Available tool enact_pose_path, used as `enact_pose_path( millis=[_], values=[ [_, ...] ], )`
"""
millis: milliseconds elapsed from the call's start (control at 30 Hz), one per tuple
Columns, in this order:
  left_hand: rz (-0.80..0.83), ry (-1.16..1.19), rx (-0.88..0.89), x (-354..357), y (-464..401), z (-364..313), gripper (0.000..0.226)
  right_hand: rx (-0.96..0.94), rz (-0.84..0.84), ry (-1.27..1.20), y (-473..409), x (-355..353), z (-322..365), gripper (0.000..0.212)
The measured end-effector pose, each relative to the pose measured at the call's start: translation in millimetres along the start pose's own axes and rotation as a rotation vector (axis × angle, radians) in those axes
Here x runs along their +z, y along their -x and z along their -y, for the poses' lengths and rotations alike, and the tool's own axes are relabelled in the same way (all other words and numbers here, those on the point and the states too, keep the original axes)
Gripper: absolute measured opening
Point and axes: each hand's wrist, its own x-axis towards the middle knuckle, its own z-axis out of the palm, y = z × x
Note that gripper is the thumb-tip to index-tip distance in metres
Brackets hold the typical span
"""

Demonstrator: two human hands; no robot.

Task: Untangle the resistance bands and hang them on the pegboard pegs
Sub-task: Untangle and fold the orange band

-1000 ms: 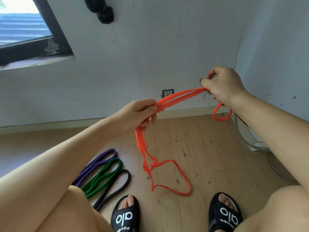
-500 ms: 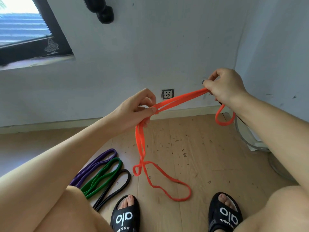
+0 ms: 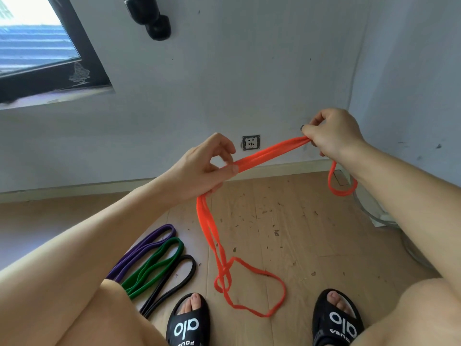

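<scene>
An orange resistance band [image 3: 270,153] stretches between my two hands above the wooden floor. My left hand [image 3: 199,168] pinches its strands between thumb and fingers, and the rest hangs down in twisted loops that reach the floor between my feet. My right hand [image 3: 331,133] grips the other end, with a short loop dangling below my wrist. On the floor at the left lie a purple band [image 3: 142,248], a green band [image 3: 154,265] and a black band [image 3: 172,283], side by side and partly hidden by my left knee. No pegboard is in view.
A white wall with a socket [image 3: 251,142] stands ahead, and a dark-framed window [image 3: 50,58] is at the upper left. A black object [image 3: 152,18] is mounted high on the wall. My feet wear black sandals [image 3: 189,320]. A clear curved object [image 3: 374,211] sits at the right wall.
My left hand has shifted its hold along the orange band and lifted slightly. The hanging loops have swung and changed shape, with the twist now lower near the floor.
</scene>
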Motion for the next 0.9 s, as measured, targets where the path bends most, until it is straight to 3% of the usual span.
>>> enact_pose_path(
  millis=[333,633,900],
  values=[
    [0.13,-0.1,-0.208,0.0,-6.0,5.9,0.012,-0.055,0.005,-0.007,1.6,2.3,5.9,0.016],
    [0.167,-0.005,-0.118,0.5,-3.3,7.2,0.013,-0.07,0.037,-0.051,3.4,2.0,9.7,0.02],
    [0.229,0.132,-0.171,-0.1,-4.7,0.7,0.018,-0.048,0.062,-0.072,4.1,2.0,9.8,0.02]
  ],
)
